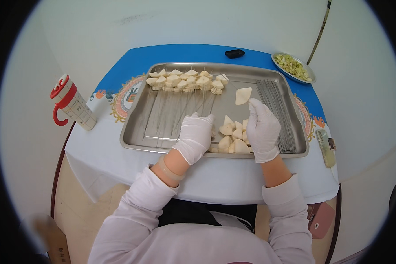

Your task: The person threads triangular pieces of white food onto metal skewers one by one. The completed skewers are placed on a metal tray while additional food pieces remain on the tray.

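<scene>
Both my hands wear thin white gloves. Between the thumb and fingertips of my right hand (263,128) is a flat, cream-coloured wedge of cut food (243,96), raised over the tray. My left hand (196,137) is curled over the middle of the tray; whether anything is inside its fingers is hidden. Loose wedges (235,135) are heaped between the hands, at the near edge of the stainless steel tray (171,150). Along its far left side lie rows of skewered wedges (184,80), their thin skewers pointing towards me. A bundle of bare thin skewers (277,115) lies at the right.
A red-and-white tumbler (74,102) stands left of the tray. Behind, on the blue-and-white tablecloth (171,52), are a small black object (234,53) and a bowl of chopped greenish pieces (293,67). A phone (325,148) lies near the right edge. A pink case (320,219) is below.
</scene>
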`<state>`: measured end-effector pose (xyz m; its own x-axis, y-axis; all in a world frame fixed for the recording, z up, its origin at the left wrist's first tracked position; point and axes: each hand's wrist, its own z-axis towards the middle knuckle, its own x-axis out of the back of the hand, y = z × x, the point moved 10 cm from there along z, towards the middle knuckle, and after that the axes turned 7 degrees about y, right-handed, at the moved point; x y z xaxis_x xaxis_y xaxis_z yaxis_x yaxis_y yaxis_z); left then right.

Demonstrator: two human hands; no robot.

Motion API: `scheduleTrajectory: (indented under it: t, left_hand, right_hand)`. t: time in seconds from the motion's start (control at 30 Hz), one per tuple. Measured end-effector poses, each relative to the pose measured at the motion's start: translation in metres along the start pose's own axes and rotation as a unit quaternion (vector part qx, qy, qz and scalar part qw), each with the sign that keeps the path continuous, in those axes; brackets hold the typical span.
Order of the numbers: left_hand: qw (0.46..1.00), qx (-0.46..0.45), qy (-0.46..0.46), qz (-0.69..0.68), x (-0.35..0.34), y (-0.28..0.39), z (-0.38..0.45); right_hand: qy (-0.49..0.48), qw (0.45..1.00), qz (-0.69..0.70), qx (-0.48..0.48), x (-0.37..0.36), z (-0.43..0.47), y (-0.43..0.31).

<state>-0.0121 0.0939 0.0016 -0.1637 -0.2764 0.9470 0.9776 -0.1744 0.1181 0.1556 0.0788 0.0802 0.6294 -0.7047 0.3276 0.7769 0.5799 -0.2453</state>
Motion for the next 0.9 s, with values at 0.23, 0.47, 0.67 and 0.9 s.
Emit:
scheduleTrajectory:
  t: [0.23,0.47,0.67,0.9]
  left_hand:
    - [1.000,-0.005,-0.026,0.011,0.000,0.006,-0.001]
    - [0.999,-0.017,0.034,0.028,0.013,0.009,-0.003]
    - [0.990,0.025,0.125,-0.058,0.029,0.004,-0.004]
    - [0.732,0.113,0.205,-0.640,0.033,-0.012,0.000]
  right_hand:
    - [0.003,1.000,0.015,-0.013,-0.002,-0.002,0.004]
    - [0.000,1.000,0.021,-0.018,-0.002,-0.001,0.003]
    - [0.006,0.999,0.034,-0.020,0.001,0.000,0.003]
    - [-0.006,1.000,0.013,-0.027,0.000,0.002,0.002]
